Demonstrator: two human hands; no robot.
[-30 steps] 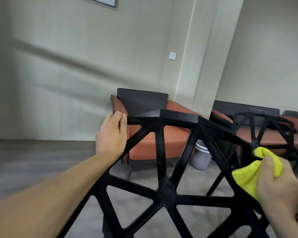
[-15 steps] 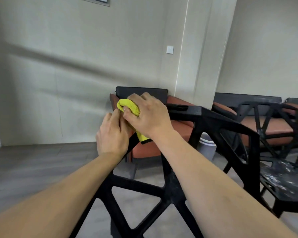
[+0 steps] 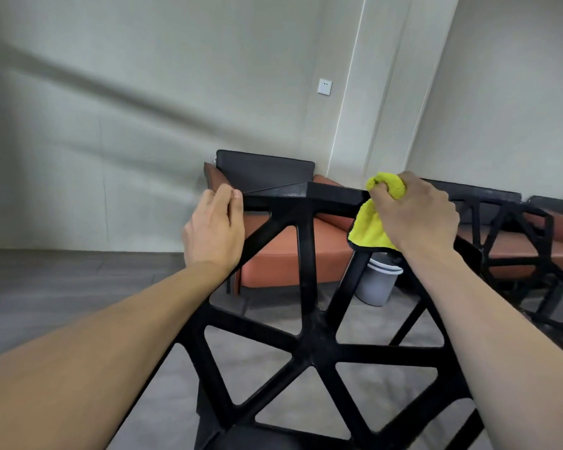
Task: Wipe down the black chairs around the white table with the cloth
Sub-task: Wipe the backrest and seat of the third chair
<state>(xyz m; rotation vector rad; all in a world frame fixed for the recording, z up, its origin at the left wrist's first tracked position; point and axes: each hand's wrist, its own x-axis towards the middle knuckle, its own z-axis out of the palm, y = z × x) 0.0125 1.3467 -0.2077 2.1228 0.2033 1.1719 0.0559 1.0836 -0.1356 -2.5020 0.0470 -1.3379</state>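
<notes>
The right hand (image 3: 416, 216) with the yellow cloth (image 3: 372, 228) has slid away from the left hand (image 3: 213, 230), along the top rail of the black chair (image 3: 306, 319) to its right end. Its fingers (image 3: 379, 193) are curled tight around the bunched cloth, pressing it on the rail. The left fingers (image 3: 233, 203) grip the rail's left corner; past both hands sits an orange armchair (image 3: 280, 258).

No text, label, brand, number or sign can be read anywhere in view.
</notes>
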